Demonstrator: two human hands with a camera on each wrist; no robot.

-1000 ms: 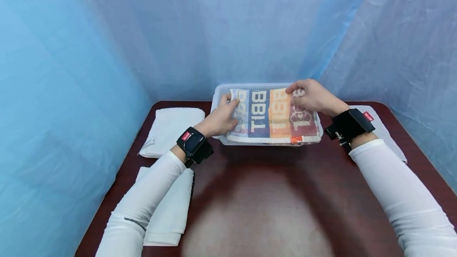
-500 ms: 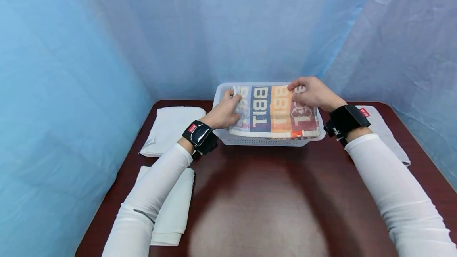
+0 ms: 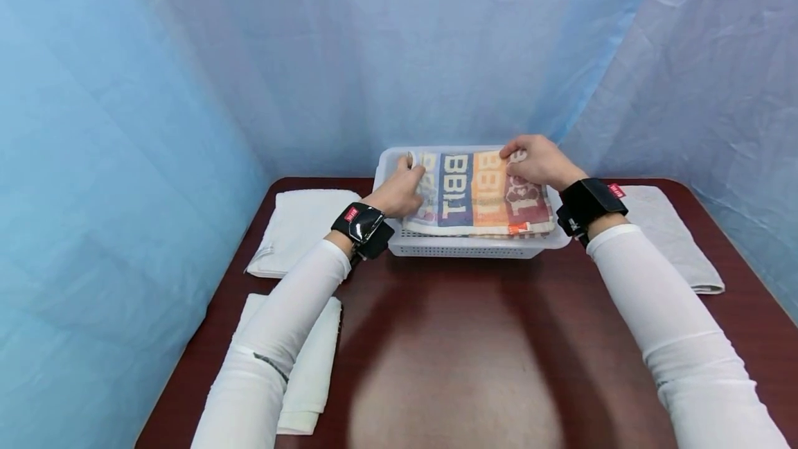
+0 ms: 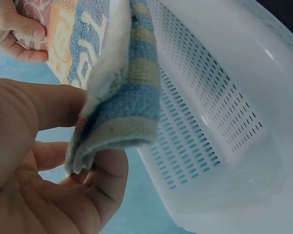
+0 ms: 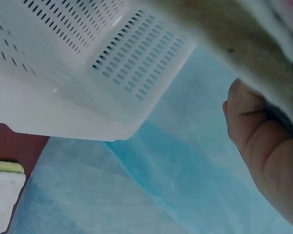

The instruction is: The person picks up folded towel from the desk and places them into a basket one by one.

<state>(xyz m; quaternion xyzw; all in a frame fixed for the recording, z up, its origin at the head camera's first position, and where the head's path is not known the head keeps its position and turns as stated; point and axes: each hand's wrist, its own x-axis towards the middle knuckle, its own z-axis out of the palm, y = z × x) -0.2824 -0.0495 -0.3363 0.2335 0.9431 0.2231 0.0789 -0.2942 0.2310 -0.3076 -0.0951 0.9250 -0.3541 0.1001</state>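
Note:
A folded towel [image 3: 458,192] with coloured panels of pale blue, navy, orange and maroon, light lettering and a small orange tag lies flat over a white perforated plastic basket [image 3: 474,251]. At the towel's left edge my left hand [image 3: 400,190] pinches the folded layers between thumb and fingers. My right hand [image 3: 539,162] grips its far edge near the right end. In the left wrist view, the towel's end [image 4: 132,92] is held above the basket's slotted inside [image 4: 205,92]. The right wrist view has the right hand [image 5: 268,136] under the towel's blurred edge.
White folded cloths lie on the dark red table [image 3: 449,338]: one at the back left [image 3: 305,224], one at the front left [image 3: 312,373] partly under my left sleeve, and a greyish one [image 3: 670,234] at the right. Blue curtains [image 3: 399,54] hang around the table.
Both hands have moved the towel slightly away from me, so more of the basket's front wall shows. Both hands keep their hold, and the view has shifted a little.

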